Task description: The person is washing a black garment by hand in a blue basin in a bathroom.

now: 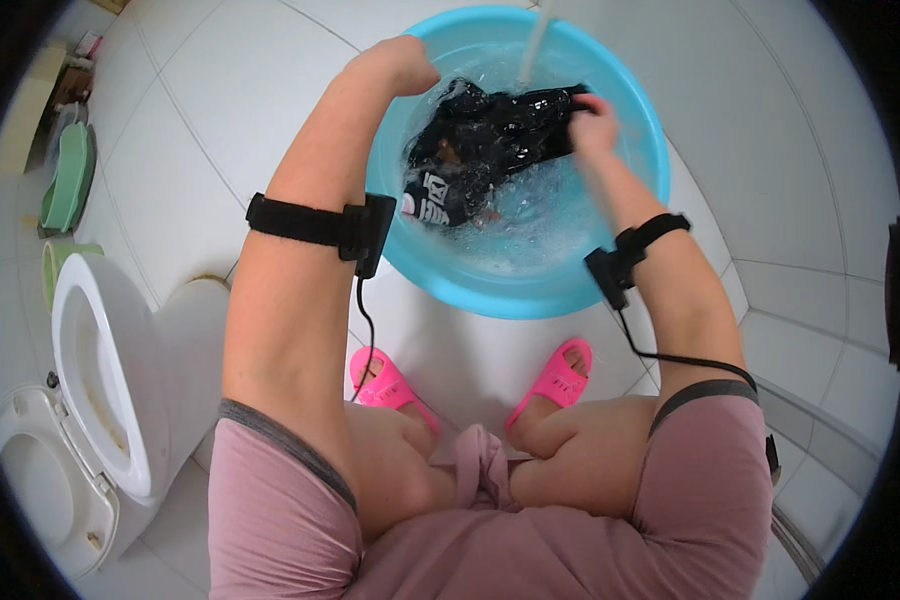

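A black garment [515, 125] with white print floats crumpled in the water of a light-blue round basin [510, 302]. My right hand [595, 128], a little blurred, is closed on the garment's right end, just inside the basin. Over the far left part of the rim, my left hand [407, 66] is curled with its back toward me. Its fingers are mostly hidden, so I cannot make out what they grip; the garment's left end lies close by. A stream of water [536, 45] falls into the basin at the far side, and foam covers part of the surface.
A white toilet [160, 350] stands at the left, its lid and seat [45, 480] near it. Farther off are green basins [68, 178]. A tiled wall [800, 130] rises at the right. Pink slippers [552, 383] are on my feet; straps with cabled black boxes [370, 235] circle my forearms.
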### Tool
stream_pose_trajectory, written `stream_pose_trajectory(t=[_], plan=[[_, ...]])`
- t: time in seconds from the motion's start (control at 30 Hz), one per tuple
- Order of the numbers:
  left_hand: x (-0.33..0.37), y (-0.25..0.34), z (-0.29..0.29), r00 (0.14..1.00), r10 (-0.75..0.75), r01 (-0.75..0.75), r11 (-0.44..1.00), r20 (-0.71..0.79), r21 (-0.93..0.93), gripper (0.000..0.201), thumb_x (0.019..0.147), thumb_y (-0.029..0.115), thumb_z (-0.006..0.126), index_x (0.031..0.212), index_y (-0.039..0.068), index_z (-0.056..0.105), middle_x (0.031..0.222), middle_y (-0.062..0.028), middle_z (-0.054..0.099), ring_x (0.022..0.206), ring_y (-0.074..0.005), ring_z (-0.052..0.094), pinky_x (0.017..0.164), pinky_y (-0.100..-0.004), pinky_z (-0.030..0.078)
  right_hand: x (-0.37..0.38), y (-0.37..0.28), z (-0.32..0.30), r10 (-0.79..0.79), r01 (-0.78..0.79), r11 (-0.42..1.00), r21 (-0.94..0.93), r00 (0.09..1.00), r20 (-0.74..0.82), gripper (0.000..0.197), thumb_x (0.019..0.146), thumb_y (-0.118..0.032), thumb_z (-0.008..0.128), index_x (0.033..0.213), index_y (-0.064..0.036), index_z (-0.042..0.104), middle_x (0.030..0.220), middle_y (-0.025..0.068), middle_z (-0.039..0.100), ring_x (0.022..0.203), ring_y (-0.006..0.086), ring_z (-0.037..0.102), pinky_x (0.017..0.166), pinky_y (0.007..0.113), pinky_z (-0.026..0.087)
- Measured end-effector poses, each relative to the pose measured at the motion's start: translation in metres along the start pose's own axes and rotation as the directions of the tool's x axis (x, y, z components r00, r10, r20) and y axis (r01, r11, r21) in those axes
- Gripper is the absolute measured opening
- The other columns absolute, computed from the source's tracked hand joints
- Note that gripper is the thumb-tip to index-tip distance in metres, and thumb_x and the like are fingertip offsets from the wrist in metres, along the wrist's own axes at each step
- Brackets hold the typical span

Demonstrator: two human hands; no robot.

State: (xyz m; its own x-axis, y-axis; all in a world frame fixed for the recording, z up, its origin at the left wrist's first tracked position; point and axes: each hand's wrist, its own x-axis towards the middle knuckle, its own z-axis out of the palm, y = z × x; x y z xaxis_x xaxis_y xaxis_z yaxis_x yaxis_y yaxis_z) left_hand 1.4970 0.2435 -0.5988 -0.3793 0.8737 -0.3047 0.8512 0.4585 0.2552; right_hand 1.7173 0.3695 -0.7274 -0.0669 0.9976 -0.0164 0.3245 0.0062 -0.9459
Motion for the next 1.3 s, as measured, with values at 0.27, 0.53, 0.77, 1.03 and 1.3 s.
stream_pose_trajectory(t=[0.27, 0.53, 0.77, 1.03, 1.3], plan=[[-0.015, 0.029, -0.015, 1.000, -0.005, 0.005, 0.998, 0.009, -0.061, 0.046, 0.071, 0.032, 0.056, 0.108, 0.006, 0.053, 0.101, -0.0158, 0.056, 0.084, -0.0305, 0.057, 0.066, -0.0445, 0.048, -0.104, -0.061, 0.048, 0.160, -0.033, 0.986, -0.165, 0.497, 0.853, 0.024, 0.064, 0.002, 0.054, 0.083, -0.0086, 0.064, 0.082, 0.0058, 0.060, 0.081, 0.0169, 0.053, 0.075, 0.028, 0.040], [0.005, -0.001, 0.001, 0.998, 0.064, -0.064, 0.998, 0.003, 0.025, 0.048, 0.071, 0.033, 0.056, 0.110, 0.006, 0.052, 0.102, -0.0159, 0.055, 0.087, -0.0312, 0.056, 0.065, -0.0449, 0.048, -0.025, -0.025, 0.012, 0.184, -0.200, 0.979, 0.038, 0.952, 0.246, 0.027, 0.061, 0.008, 0.046, 0.074, -0.0085, 0.063, 0.077, 0.0104, 0.060, 0.072, 0.0221, 0.056, 0.068, 0.031, 0.044], [-0.017, 0.018, -0.013, 0.998, -0.017, 0.019, 0.999, 0.057, -0.040, 0.051, 0.070, 0.034, 0.055, 0.112, 0.006, 0.050, 0.103, -0.0139, 0.055, 0.086, -0.0304, 0.056, 0.062, -0.0449, 0.048, -0.121, -0.080, 0.050, 0.127, -0.055, 0.992, -0.114, 0.400, 0.908, 0.024, 0.063, 0.003, 0.056, 0.085, -0.0063, 0.064, 0.085, 0.0059, 0.059, 0.086, 0.0153, 0.050, 0.075, 0.026, 0.040], [-0.013, -0.012, -0.010, 0.997, -0.069, 0.067, 0.997, 0.040, 0.041, 0.047, 0.072, 0.032, 0.053, 0.113, 0.009, 0.049, 0.104, -0.0135, 0.055, 0.089, -0.0310, 0.055, 0.066, -0.0452, 0.048, 0.008, -0.023, -0.019, 0.060, -0.065, 0.995, -0.075, 0.996, -0.067, 0.017, 0.062, 0.005, 0.050, 0.068, -0.0073, 0.060, 0.075, 0.0098, 0.061, 0.071, 0.0210, 0.057, 0.070, 0.031, 0.044], [-0.021, 0.018, -0.009, 0.985, -0.061, 0.076, 0.993, 0.163, -0.086, 0.047, 0.072, 0.029, 0.053, 0.115, 0.010, 0.047, 0.106, -0.0137, 0.054, 0.093, -0.0303, 0.053, 0.068, -0.0462, 0.048, -0.132, -0.072, 0.047, 0.133, 0.120, 0.977, -0.177, 0.305, 0.943, 0.021, 0.058, 0.001, 0.058, 0.077, -0.0080, 0.065, 0.077, 0.0061, 0.060, 0.074, 0.0176, 0.054, 0.071, 0.028, 0.043]])
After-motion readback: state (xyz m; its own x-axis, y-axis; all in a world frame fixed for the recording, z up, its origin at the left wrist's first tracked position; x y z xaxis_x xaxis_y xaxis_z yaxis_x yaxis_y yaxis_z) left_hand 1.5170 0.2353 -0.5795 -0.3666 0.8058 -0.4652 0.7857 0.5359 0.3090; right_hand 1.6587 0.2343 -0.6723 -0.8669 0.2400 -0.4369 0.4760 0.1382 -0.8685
